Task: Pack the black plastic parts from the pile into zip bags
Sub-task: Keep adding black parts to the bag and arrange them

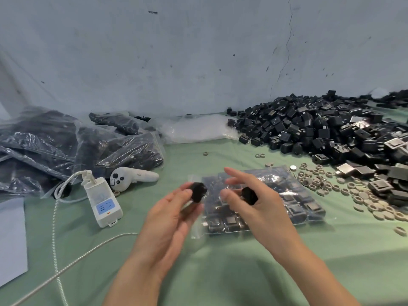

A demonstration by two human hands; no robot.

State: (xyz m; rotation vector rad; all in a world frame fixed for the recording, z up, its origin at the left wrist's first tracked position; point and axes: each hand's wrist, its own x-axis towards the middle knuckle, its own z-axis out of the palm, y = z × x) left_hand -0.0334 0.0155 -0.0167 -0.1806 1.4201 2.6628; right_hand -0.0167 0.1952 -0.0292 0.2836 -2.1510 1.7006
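A clear zip bag (293,206) partly filled with black plastic parts lies flat on the green cloth (220,261) at the centre. My left hand (170,221) hovers at the bag's left end and pinches one black part (198,192) at its fingertips. My right hand (258,206) is above the bag and holds another black part (249,195) between thumb and curled fingers, with its index finger stretched out. A large pile of black parts (320,129) covers the cloth at the right, against the wall.
Filled bags of black parts (72,146) are heaped at the back left, with empty clear bags (198,129) behind centre. A white controller (130,177), a white device (102,202) with a braided cable, and several grey rings (364,199) lie on the cloth.
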